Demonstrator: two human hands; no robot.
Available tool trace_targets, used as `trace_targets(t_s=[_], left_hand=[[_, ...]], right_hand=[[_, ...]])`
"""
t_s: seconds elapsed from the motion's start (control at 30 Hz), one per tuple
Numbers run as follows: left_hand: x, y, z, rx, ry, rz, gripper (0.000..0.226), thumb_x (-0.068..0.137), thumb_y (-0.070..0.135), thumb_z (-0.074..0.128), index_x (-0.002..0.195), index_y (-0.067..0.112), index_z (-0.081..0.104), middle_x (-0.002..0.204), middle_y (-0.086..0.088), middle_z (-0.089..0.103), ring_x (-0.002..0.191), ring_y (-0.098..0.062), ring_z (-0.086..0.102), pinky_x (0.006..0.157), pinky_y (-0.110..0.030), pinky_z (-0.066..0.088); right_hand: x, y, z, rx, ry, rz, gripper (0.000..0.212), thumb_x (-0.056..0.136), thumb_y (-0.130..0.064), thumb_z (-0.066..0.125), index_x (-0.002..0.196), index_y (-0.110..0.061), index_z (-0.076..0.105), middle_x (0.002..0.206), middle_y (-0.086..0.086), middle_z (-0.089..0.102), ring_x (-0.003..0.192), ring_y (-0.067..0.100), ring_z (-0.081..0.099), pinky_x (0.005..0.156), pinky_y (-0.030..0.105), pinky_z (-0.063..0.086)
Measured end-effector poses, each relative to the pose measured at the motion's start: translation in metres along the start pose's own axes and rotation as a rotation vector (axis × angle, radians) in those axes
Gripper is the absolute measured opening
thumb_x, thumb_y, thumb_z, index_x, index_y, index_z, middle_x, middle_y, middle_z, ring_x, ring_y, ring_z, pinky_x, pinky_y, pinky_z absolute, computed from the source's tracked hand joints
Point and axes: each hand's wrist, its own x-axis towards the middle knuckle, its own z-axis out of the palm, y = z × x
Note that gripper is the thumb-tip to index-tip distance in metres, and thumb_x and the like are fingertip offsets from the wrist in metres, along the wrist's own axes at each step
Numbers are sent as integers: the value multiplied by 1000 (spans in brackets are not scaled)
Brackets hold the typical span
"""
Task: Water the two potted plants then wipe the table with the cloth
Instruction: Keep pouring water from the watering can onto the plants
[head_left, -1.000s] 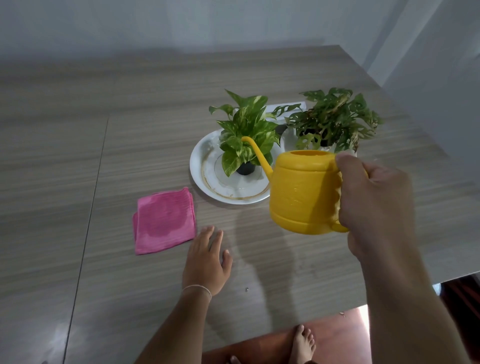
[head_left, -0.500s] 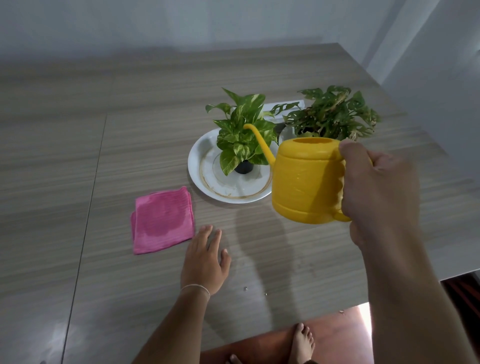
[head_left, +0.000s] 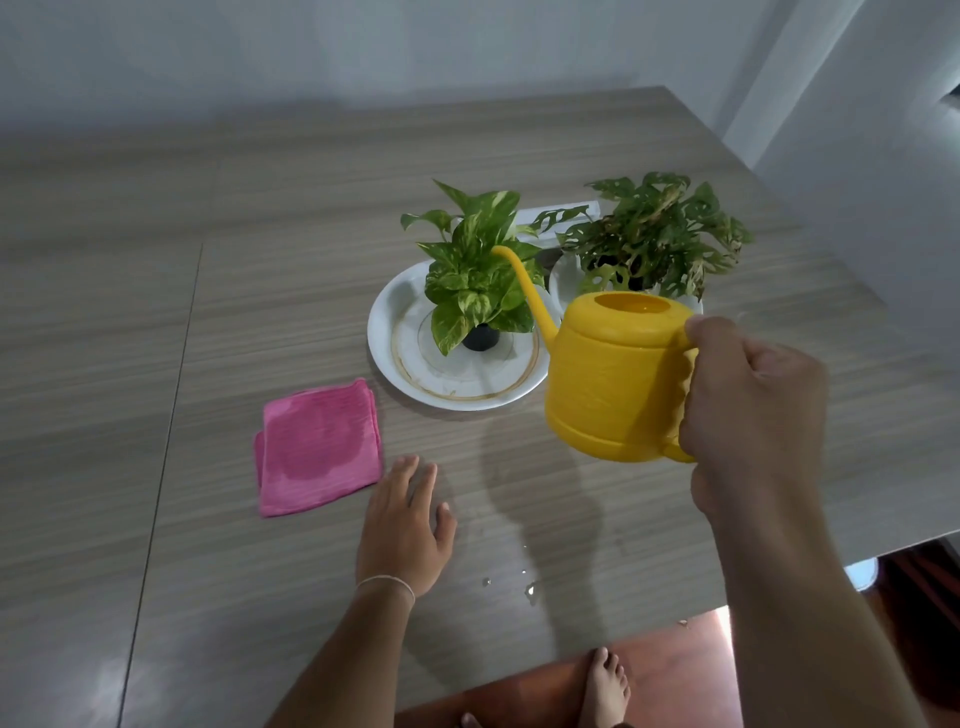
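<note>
Right now, gripping the handle of a yellow watering can (head_left: 615, 379) with the right hand (head_left: 753, 410), fingers wrapped fully around it, thumb on top near the rim. Held in the air above the wooden table (head_left: 156, 312), clear of the surface, tipped slightly forward with the open top facing up. Thin curved spout (head_left: 524, 291) reaching up and left, its tip in among the leaves of the variegated plant (head_left: 475, 270). No stream of water clear enough to make out at the spout tip.

Resting flat on the table: the left hand (head_left: 405, 525), palm down, fingers straight and loosely spread, holding nothing, a thin band around the wrist. Just beside its fingertips, up and to the left: a folded pink cloth (head_left: 318, 448), lying flat, a darker damp-looking patch across its middle.

Sitting in a small black pot (head_left: 480, 338) on a white plate (head_left: 395, 332) with a gold ring: the variegated plant, near the table's centre. Right of it, on a 2nd white dish (head_left: 563, 273) mostly hidden by foliage and the can: a 2nd plant (head_left: 660, 234) with holed, darker leaves, its pot hidden from view. Behind the 2 plants: a flat white strip (head_left: 550, 213), partly covered by leaves.

Scattered on the table near the front edge, between the 2 forearms: a few small water droplets (head_left: 530, 590). Below the table edge: bare feet (head_left: 605, 686) on a reddish floor.
</note>
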Motion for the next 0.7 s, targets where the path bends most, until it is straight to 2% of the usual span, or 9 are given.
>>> trace_targets(t_s=[0.2,0.33,0.4,0.5,0.63,0.7], left_hand=[[1,0,0,6,-12,-1,56,94,39,44,138,7,60,148,-18,51,140,-35,46,116,-49,40],[2,0,0,2,-11,-4,56,94,39,44,137,7,60,147,-18,51,139,-36,47,116,-48,40],[1,0,-1,0,-8,-2,56,94,39,44,137,7,60,148,-18,51,139,-36,47,116,-48,40],[1,1,-4,-6,-12,-1,56,95,39,44,138,7,59,149,-18,50,140,-35,46,116,-49,40],[0,2,-1,-21,-3,-2,54,95,36,45,137,6,59,147,-19,51,140,-36,46,115,-50,40],[-1,-1,2,-29,23,15,53,94,35,46,136,5,61,146,-19,52,139,-37,47,114,-50,41]], right_hand=[[-7,21,3,54,46,64,49,83,-30,59,60,4,31,52,7,25,53,24,25,50,42,26],[-13,42,7,103,76,80,49,80,-30,59,51,-6,28,48,2,23,52,23,23,49,45,26],[-15,52,9,156,95,106,48,79,-31,59,49,-11,26,51,4,23,54,24,22,47,46,26],[-16,67,11,208,129,116,47,74,-34,58,53,-4,28,58,10,22,58,28,22,46,50,27],[-17,83,6,227,162,94,45,72,-32,57,53,-2,30,56,22,19,56,33,22,45,49,27],[-14,90,0,248,186,113,44,71,-33,57,53,-4,29,57,19,19,56,34,21,44,50,26]])
